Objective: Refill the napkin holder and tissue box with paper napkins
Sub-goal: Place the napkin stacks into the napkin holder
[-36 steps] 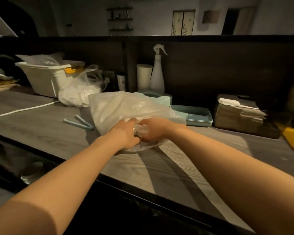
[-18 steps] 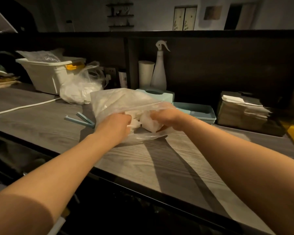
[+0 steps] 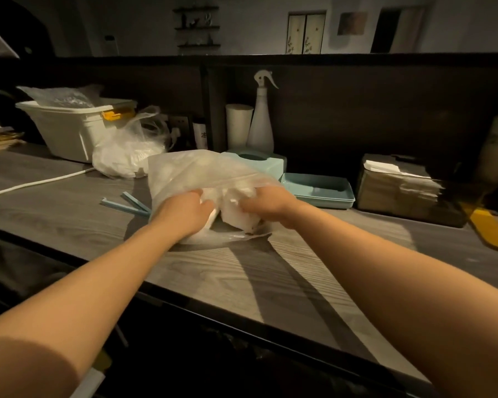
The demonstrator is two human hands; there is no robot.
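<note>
A translucent plastic bag [image 3: 190, 173] of white paper napkins lies on the grey counter. My left hand [image 3: 184, 211] grips the near edge of the bag's mouth. My right hand [image 3: 266, 203] grips a stack of white napkins [image 3: 236, 215] at the open mouth. Behind the bag stands a light blue tissue box [image 3: 259, 162], and its light blue lid or tray [image 3: 318, 191] lies to the right. A dark napkin holder [image 3: 397, 191] with white napkins in it stands at the right.
A white bin [image 3: 69, 127] and a second plastic bag [image 3: 127, 150] sit at the back left. A spray bottle [image 3: 260, 116] and a white cylinder [image 3: 238, 124] stand by the wall. Blue clips [image 3: 127, 203] and a white cable [image 3: 35, 183] lie left of the bag.
Both hands have spread the bag's mouth apart. The napkin stack, hidden a second ago, now shows at the opening in my right hand's grip.
</note>
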